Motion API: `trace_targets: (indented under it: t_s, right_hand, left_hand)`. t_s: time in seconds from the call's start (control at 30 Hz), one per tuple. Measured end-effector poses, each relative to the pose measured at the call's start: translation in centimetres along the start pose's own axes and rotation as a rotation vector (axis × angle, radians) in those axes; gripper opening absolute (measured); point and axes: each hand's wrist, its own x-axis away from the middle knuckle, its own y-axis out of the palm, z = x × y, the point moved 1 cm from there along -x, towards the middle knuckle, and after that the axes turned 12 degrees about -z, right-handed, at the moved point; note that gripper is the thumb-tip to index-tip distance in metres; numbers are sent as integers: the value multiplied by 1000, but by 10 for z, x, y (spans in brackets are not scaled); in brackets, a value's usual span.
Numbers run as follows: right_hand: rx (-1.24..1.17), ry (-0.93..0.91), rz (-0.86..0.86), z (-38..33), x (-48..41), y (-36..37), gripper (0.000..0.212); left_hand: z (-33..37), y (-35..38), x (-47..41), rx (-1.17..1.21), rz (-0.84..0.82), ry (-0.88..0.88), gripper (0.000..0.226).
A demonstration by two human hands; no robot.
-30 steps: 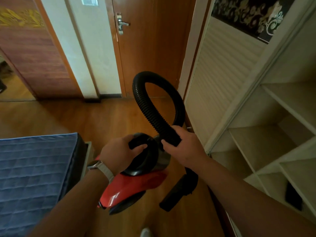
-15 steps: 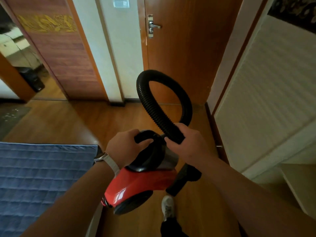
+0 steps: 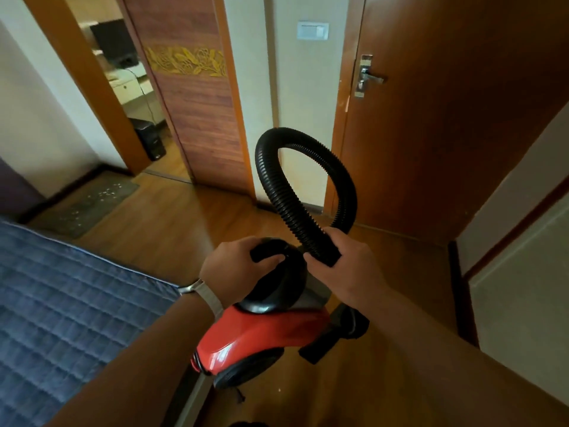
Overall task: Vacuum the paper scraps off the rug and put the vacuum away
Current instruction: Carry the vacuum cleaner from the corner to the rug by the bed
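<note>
The vacuum (image 3: 261, 337), red with a black base, hangs in the air just in front of the person, low over the wooden floor (image 3: 184, 229). The left hand (image 3: 231, 266) carries it, fingers curled round the black loop handle (image 3: 277, 275) on top. The right hand (image 3: 348, 266) grips the ribbed black hose (image 3: 277, 186) near its lower end, thumb and fingers wrapped round it; the hose arches up in a tall loop and the nozzle (image 3: 323, 343) dangles below, beside the body.

The rug (image 3: 77, 211) lies well apart, ahead and to the left by the wall, with pale paper scraps (image 3: 106, 192) scattered across it. A blue quilted bed (image 3: 61, 303) fills the near left.

The step in hand looks like carrying the machine over to the rug. To do it well, hold the body level and clear of the bed corner, mind the swinging nozzle, and set the vacuum down just short of the rug so the scraps are not scattered.
</note>
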Motion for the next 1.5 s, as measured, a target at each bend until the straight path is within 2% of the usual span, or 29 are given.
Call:
trace_targets:
  t_s: [0.27, 0.37, 0.53, 0.7, 0.93, 1.1, 1.23, 1.4, 1.47, 1.5]
  right_hand:
    - [55, -7, -66, 27, -142, 22, 29]
    - [36, 26, -112, 33, -204, 35, 26]
    - [4, 50, -180, 34, -312, 54, 23]
    - [-50, 32, -162, 32, -406, 69, 25]
    - [-57, -47, -179, 49, -526, 88, 18]
    - [-59, -119, -242, 73, -623, 106, 19]
    - [-62, -218, -327, 89, -709, 111, 18]
    - [-84, -405, -402, 83, -799, 106, 17]
    - [-71, -461, -408, 79, -836, 109, 31]
    - [-66, -473, -425, 76, -851, 113, 30]
  left_hand:
    - [-68, -13, -116, 6, -16, -91, 36]
    - [-103, -17, -167, 9, -29, -104, 38]
    - [-159, -45, -250, 13, -35, -130, 42]
    - [-204, -81, -329, -55, -27, -149, 44]
    - [-253, -107, -418, -177, 11, -234, 51]
    - [-288, -111, -486, -138, -2, -360, 50]
    - [-307, -118, -540, -106, -3, -489, 60]
    - [-321, -145, -594, -57, 75, -656, 45]
    - [-329, -155, -611, -23, 100, -703, 42]
    - [-335, -159, -616, 2, 123, -726, 43]
